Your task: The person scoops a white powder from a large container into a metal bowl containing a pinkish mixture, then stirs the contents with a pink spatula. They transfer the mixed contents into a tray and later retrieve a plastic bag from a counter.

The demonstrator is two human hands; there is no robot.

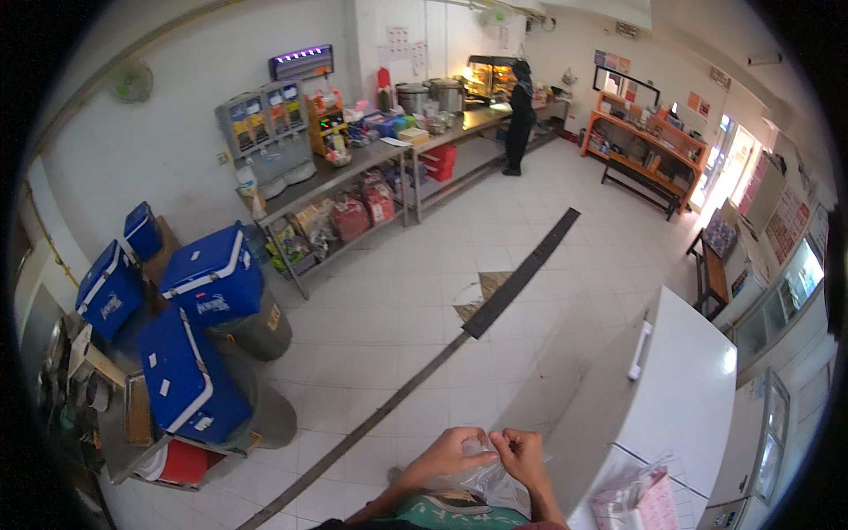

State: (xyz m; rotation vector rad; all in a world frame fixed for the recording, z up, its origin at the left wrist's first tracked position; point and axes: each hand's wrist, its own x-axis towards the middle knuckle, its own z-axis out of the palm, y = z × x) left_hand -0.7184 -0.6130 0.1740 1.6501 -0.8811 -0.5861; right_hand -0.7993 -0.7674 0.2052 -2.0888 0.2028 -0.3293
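Observation:
In front of my body, a clear plastic bag (493, 482) hangs between my two hands. My left hand (457, 454) has its thumb and fingers curved around the bag's upper part. Close beside it, my right hand (520, 454) pinches the bag near its top with the fingers bent in. The fingertips of the two hands almost meet. Under the bag is a green printed surface (457, 507) bearing writing; whether it is my shirt or something in the bag I cannot tell.
A white chest-like appliance (676, 377) stands close on my right, a pink patterned bag (652, 500) by it. Blue cooler boxes (192, 377) sit at left, some on grey bins (275, 414). A dark floor strip (523, 275) crosses the tiles. A person (520, 122) stands by the steel counter (487, 119).

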